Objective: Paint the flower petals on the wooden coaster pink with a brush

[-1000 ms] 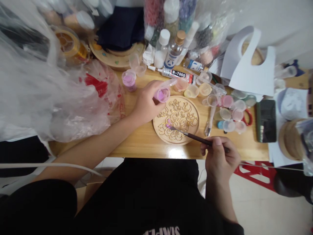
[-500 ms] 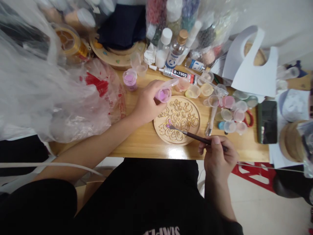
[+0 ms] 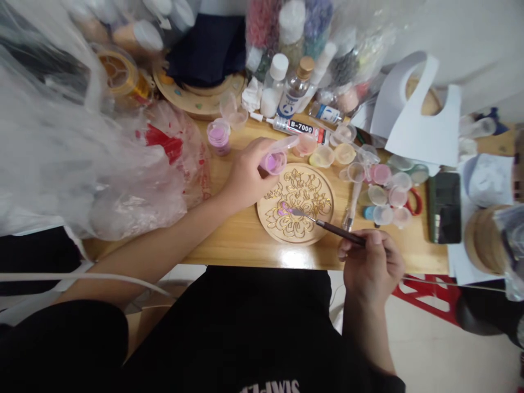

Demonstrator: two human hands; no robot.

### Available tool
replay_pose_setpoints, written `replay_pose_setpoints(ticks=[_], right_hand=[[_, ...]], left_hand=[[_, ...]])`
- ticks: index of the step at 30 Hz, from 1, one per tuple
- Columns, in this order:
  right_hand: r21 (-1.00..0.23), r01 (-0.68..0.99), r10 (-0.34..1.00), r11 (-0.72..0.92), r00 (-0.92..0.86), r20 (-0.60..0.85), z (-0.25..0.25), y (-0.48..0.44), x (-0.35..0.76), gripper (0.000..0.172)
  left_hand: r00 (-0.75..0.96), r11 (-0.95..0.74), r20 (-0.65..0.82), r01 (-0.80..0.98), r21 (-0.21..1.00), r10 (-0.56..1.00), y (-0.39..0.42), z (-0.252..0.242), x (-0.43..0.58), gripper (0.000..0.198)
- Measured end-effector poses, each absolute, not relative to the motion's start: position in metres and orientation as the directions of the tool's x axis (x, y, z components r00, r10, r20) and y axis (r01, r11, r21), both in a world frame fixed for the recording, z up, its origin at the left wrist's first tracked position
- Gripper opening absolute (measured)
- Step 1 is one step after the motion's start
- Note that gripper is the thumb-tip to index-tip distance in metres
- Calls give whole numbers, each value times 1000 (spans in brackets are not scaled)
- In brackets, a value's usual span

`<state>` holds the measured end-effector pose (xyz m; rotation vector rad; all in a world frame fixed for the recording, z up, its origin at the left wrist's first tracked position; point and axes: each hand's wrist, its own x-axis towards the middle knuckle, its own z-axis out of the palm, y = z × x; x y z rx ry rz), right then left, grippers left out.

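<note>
A round wooden disc (image 3: 295, 204) with a gold flower outline lies on the wooden table (image 3: 241, 234). My right hand (image 3: 370, 262) is closed round a thin dark paintbrush (image 3: 331, 228); its tip touches a purple patch on the left part of the flower. My left hand (image 3: 245, 172) holds a small clear cup of purple paint (image 3: 273, 161) with its lid flipped open, just above the disc's upper left edge.
Several small paint cups (image 3: 380, 185) cluster right of the disc, with a black phone (image 3: 445, 207) beyond them. A B-7000 glue tube (image 3: 297, 127), bottles (image 3: 286, 84) and another purple cup (image 3: 218, 136) stand behind. Crumpled plastic bags (image 3: 102, 158) fill the left.
The brush tip has shifted slightly on the purple patch and my right hand has drifted a little right. My left hand and its cup have held still.
</note>
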<state>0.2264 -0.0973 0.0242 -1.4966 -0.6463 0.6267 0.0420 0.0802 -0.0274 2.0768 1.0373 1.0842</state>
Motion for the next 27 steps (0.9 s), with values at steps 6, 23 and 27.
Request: replay_pose_setpoints(ticks=[6, 23, 27], right_hand=[[-992, -38, 715, 120, 696, 60, 31, -86, 231, 27], [-978, 153, 753, 139, 625, 205, 35, -37, 196, 29], [-976, 172, 756, 136, 618, 215, 35, -34, 193, 30]], left_hand=[[319, -593, 505, 317, 741, 802, 77, -25, 42, 36], [313, -548, 467, 265, 793, 827, 74, -15, 43, 31], [325, -533, 450, 243, 811, 832, 73, -14, 43, 36]])
